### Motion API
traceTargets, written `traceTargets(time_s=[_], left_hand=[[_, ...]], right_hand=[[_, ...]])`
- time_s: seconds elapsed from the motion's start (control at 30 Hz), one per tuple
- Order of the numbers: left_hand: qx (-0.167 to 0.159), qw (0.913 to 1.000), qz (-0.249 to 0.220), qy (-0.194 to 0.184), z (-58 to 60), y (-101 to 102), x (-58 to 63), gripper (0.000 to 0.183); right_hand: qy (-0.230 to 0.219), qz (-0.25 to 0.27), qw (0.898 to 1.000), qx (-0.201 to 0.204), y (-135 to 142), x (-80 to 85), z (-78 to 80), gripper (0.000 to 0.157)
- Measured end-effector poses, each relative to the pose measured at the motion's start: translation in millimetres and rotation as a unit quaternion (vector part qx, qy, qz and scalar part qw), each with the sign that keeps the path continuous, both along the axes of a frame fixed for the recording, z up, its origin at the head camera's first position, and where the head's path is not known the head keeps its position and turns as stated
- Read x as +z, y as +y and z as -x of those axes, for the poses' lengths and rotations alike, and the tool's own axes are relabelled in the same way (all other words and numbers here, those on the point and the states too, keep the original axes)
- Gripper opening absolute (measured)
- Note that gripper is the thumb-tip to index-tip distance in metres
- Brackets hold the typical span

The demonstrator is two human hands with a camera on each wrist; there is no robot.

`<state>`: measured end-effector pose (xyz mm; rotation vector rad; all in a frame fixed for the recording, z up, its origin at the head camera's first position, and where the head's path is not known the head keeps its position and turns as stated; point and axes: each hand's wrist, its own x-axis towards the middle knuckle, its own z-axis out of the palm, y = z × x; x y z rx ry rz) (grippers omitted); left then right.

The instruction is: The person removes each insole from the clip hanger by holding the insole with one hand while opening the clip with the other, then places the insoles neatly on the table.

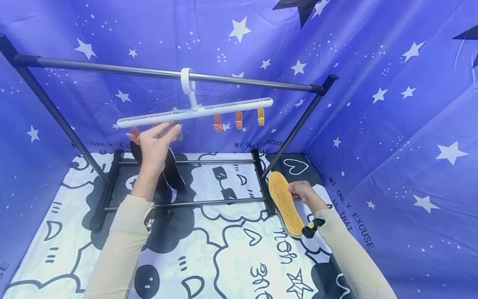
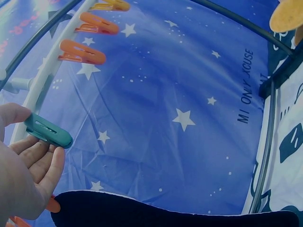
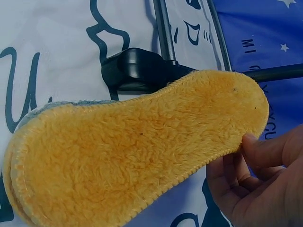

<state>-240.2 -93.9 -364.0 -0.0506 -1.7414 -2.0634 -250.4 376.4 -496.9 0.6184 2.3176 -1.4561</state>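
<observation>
A white hanger [image 1: 220, 109] with a row of coloured clips hangs by its hook from a metal rail. My left hand [image 1: 154, 143] is at the hanger's left half, thumb and fingers on either side of a green clip [image 2: 49, 131]. Just beside that hand, black insoles [image 1: 174, 168] hang below the orange clips [image 1: 134, 135], partly hidden by the wrist. Off to the right and lower down, my right hand [image 1: 303, 192] pinches the edge of a fuzzy yellow insole [image 3: 142, 146] between thumb and fingers. A second layer with a greyish edge shows behind it.
Two orange clips and a yellow clip [image 1: 261, 116] hang on the hanger's right half. The rack's rail [image 1: 149, 70] spans between slanted posts, with lower bars [image 1: 220, 202] near the patterned cloth [image 1: 209, 257]. Blue starry fabric [image 1: 392, 124] stands behind and on both sides.
</observation>
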Motion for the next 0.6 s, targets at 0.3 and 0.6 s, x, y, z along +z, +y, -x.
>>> traceTargets(time_s=[0.3, 0.6], left_hand=[[-0.001, 0.9999, -0.010, -0.004, 0.7, 0.1, -0.2, 0.034], [0.000, 0.9999, -0.011, 0.001, 1.3, 0.5, -0.5, 0.034]], right_hand=[[-0.001, 0.016, 1.000, -0.006, 0.6, -5.0, 2.0, 0.010], [0.008, 0.007, 1.000, -0.020, -0.1, -8.8, 1.8, 0.010]])
